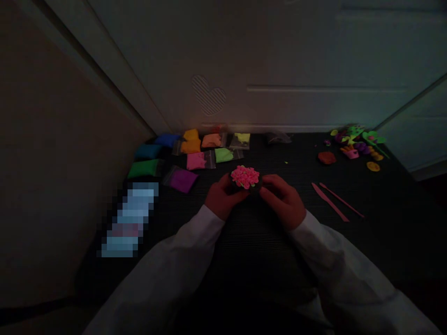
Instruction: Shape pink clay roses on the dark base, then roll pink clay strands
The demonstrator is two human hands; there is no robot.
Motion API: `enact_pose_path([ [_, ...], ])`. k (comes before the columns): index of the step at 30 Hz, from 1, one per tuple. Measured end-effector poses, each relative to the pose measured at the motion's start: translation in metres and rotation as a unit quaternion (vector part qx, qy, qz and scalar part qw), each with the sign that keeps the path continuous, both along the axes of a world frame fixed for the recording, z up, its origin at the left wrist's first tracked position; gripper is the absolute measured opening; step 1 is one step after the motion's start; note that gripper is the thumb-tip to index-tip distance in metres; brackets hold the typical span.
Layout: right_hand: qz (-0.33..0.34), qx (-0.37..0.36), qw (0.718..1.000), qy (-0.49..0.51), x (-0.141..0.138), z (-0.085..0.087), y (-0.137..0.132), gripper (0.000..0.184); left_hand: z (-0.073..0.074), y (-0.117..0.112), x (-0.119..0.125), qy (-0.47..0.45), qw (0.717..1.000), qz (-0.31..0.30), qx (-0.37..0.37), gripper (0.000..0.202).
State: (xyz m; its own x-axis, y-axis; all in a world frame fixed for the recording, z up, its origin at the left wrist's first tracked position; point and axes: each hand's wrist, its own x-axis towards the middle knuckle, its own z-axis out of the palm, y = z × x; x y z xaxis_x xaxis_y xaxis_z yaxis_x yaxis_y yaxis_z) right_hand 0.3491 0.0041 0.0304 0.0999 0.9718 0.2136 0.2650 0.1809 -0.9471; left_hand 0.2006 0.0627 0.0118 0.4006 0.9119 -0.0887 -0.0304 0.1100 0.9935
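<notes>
Left hand [222, 197] and right hand [287, 201] both grip dark-based round cluster of pink clay-like flowers with green bits [245, 177], centre, over black wood-grain tabletop [251, 242]. Slim pink knife-shaped tool [330, 202] lies right of right hand.

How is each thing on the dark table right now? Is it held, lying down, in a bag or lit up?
Pink flower bunch: held between two hands
Left hand: closed around its left side
Right hand: fingers gripping its right side
Purple packet: bagged, lying down
Pink packet: bagged, lying down
Knife-shaped tool: lying down, not held
Thin pink tool: lying down, not held
Screen: lit, picture blurred
</notes>
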Motion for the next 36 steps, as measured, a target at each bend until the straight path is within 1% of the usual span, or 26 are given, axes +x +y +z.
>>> enact_pose_path([
  [3, 0.008, -0.074, 0.991, 0.115, 0.001, -0.007, 0.004, 0.026, -0.002, 0.000, 0.000, 0.040, 0.998, 0.022, 0.037, 0.043],
  [5, 0.018, -0.099, 0.979, 0.176, 0.000, -0.011, 0.007, 0.031, -0.003, 0.001, 0.002, 0.046, 0.998, 0.021, 0.041, 0.044],
  [7, 0.041, -0.106, 0.970, 0.215, -0.002, -0.012, 0.009, 0.038, -0.003, 0.001, 0.003, 0.052, 0.998, 0.018, 0.045, 0.045],
  [10, 0.074, -0.108, 0.961, 0.242, -0.004, -0.012, 0.011, 0.042, -0.001, 0.000, 0.003, 0.068, 0.995, -0.001, 0.071, 0.045],
  [13, 0.050, -0.109, 0.962, 0.246, -0.002, -0.013, 0.015, 0.035, 0.004, -0.001, 0.001, 0.066, 0.992, -0.047, 0.097, 0.038],
  [15, 0.025, -0.112, 0.961, 0.251, 0.001, -0.015, 0.017, 0.028, 0.007, -0.001, -0.001, 0.064, 0.990, -0.063, 0.107, 0.031],
  [18, 0.012, -0.117, 0.956, 0.271, 0.005, -0.018, 0.019, 0.023, 0.008, -0.001, -0.003, 0.056, 0.993, -0.052, 0.091, 0.025],
  [22, 0.023, -0.116, 0.949, 0.292, 0.004, -0.018, 0.017, 0.025, 0.005, -0.001, -0.001, 0.016, 0.999, -0.044, 0.014, 0.028],
  [24, 0.026, -0.119, 0.947, 0.296, 0.002, -0.015, 0.016, 0.027, 0.004, -0.002, -0.001, 0.006, 0.999, -0.036, -0.021, 0.030],
  [26, 0.016, -0.127, 0.948, 0.291, 0.001, -0.013, 0.015, 0.027, 0.004, -0.001, 0.000, 0.016, 0.999, -0.016, -0.037, 0.030],
  [29, -0.010, -0.138, 0.957, 0.253, 0.001, -0.010, 0.015, 0.023, 0.005, 0.000, 0.000, 0.037, 0.999, 0.008, -0.020, 0.027],
  [32, -0.013, -0.144, 0.971, 0.189, 0.003, -0.009, 0.014, 0.019, 0.006, 0.000, 0.000, 0.041, 0.999, 0.002, -0.002, 0.024],
  [36, -0.017, -0.141, 0.982, 0.126, 0.003, -0.007, 0.012, 0.021, 0.008, 0.000, 0.000, 0.049, 0.999, 0.001, 0.015, 0.024],
])
